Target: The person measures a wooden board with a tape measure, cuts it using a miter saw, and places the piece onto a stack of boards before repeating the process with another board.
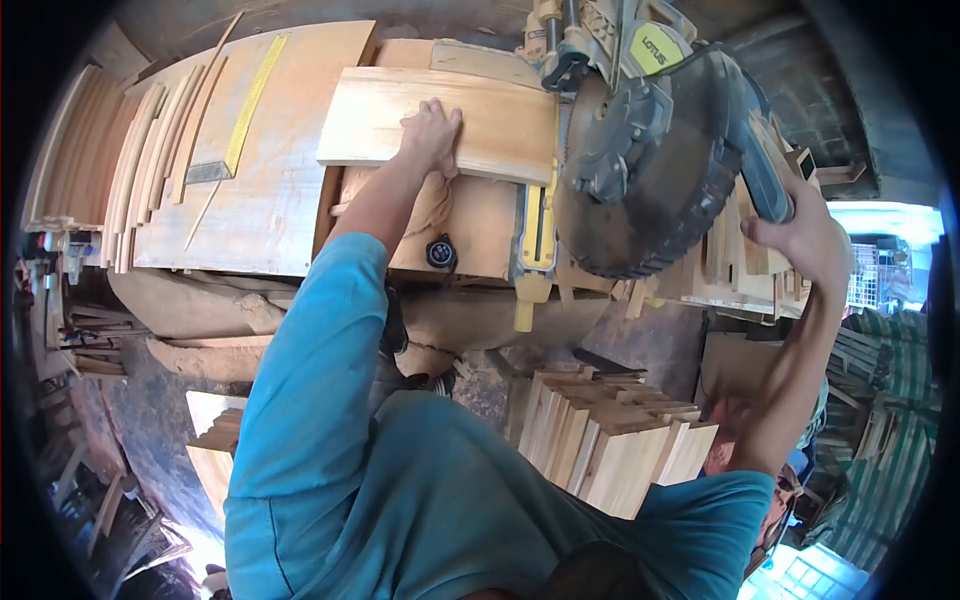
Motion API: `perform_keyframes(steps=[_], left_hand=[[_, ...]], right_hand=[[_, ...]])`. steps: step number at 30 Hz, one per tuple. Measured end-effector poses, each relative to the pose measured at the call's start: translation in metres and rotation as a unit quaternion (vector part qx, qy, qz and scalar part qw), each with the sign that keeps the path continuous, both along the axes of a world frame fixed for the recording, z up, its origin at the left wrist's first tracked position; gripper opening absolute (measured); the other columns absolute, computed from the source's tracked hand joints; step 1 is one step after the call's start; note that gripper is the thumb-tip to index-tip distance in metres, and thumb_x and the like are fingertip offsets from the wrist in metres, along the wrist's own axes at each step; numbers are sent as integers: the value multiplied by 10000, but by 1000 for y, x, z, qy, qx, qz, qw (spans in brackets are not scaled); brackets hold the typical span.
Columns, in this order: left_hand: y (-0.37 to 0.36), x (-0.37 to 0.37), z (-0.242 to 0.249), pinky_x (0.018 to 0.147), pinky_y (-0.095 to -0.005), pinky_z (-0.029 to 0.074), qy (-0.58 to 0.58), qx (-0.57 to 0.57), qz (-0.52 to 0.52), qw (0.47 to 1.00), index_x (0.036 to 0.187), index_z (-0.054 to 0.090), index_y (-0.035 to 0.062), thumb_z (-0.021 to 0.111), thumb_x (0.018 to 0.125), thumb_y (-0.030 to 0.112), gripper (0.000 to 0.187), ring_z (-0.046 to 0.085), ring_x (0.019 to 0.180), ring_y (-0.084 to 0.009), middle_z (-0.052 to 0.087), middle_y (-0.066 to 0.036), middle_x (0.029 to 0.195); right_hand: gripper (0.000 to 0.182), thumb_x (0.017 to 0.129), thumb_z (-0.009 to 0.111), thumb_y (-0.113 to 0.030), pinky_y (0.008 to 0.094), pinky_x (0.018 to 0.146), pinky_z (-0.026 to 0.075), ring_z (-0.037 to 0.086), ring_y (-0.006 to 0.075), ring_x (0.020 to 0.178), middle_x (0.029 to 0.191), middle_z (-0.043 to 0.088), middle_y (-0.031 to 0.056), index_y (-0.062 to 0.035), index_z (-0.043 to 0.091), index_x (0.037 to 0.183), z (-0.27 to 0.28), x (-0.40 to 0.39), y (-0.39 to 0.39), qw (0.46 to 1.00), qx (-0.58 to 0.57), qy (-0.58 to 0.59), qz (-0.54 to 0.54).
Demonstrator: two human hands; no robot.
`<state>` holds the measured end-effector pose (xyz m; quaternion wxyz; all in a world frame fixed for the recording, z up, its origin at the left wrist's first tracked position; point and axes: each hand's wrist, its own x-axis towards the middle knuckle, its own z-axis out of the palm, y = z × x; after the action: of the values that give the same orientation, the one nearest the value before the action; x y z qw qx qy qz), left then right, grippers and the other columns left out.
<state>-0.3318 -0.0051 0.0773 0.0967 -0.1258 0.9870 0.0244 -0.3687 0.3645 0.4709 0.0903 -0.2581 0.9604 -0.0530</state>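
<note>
A teal shirt (450,500) fills the near part of the view, with a stack of boards (615,440) standing beyond it on the right. The right hand (808,232) has its fingers wrapped around the handle (768,180) of a large saw (650,165). Farther off, the left hand (432,138) rests on a wide board (490,120), fingers spread and gripping nothing. The board lies flat, its right end just beside the saw; whether they touch, I cannot tell. To its left, a square (250,110) and thin strips (150,150) lie on a sheet of wood (290,130).
</note>
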Motion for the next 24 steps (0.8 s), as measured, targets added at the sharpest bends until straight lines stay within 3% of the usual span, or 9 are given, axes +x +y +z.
perform_keyframes(steps=[3, 4, 8, 10, 11, 13, 19, 24], left_hand=[[-2, 6, -4, 962, -682, 600, 45, -7, -20, 999, 1610, 367, 140, 993, 516, 458, 1300, 456, 1442, -493, 364, -186, 1669], [-3, 5, -5, 962, -682, 600, 44, -7, -23, 999, 1610, 367, 140, 993, 516, 458, 1300, 456, 1442, -493, 364, -186, 1669], [-5, 3, 1, 980, -685, 595, 16, 2, -26, 1000, 1628, 330, 173, 984, 525, 452, 1312, 444, 1439, -528, 333, -178, 1692], [-4, 4, 3, 978, -663, 604, 7, 0, -35, 999, 1633, 312, 190, 974, 534, 460, 1311, 456, 1428, -540, 329, -203, 1690], [-5, 3, 1, 977, -663, 604, 7, 0, -32, 999, 1643, 304, 204, 974, 535, 461, 1320, 458, 1426, -541, 327, -200, 1692], [-6, 2, -3, 975, -663, 604, 3, 2, -30, 1000, 1653, 296, 217, 973, 536, 463, 1329, 459, 1425, -542, 325, -197, 1694], [-7, -1, -5, 993, -669, 587, 15, -5, -30, 999, 1671, 288, 227, 971, 544, 467, 1339, 447, 1441, -526, 313, -179, 1709], [-6, 1, -9, 996, -709, 574, 21, 11, -17, 1000, 1652, 313, 235, 1003, 530, 439, 1333, 439, 1455, -523, 304, -163, 1723]], right_hand=[[465, 680, 831, -168, 411, 845, 514, 637, 283, 823, 874, 697, 157, 12, 704, 1089, -14, 15, 24, 998, -28, 28, 46], [402, 673, 796, -86, 412, 816, 517, 645, 335, 796, 855, 691, 163, -5, 706, 1056, -18, 19, 29, 996, -33, 58, 66], [362, 672, 772, -81, 423, 799, 518, 652, 380, 802, 858, 684, 183, -8, 694, 1018, -24, 35, 35, 995, -20, 85, 47], [451, 689, 739, -8, 370, 854, 518, 639, 262, 826, 875, 679, 132, -12, 701, 1138, -29, 33, 41, 996, 5, 84, 24], [451, 689, 739, -8, 370, 854, 518, 639, 262, 826, 875, 679, 132, -12, 701, 1138, -32, 36, 40, 996, 6, 81, 22], [321, 673, 719, -54, 412, 782, 515, 655, 384, 790, 830, 672, 178, -21, 681, 990, -38, 41, 38, 992, -40, 110, 53], [344, 675, 701, -37, 405, 788, 513, 641, 358, 790, 845, 669, 166, -19, 684, 1018, -15, 24, 42, 995, -20, 92, 34], [410, 664, 725, -37, 423, 839, 531, 687, 408, 893, 929, 705, 199, -36, 693, 1073, -32, 39, 48, 992, -27, 109, 50]])
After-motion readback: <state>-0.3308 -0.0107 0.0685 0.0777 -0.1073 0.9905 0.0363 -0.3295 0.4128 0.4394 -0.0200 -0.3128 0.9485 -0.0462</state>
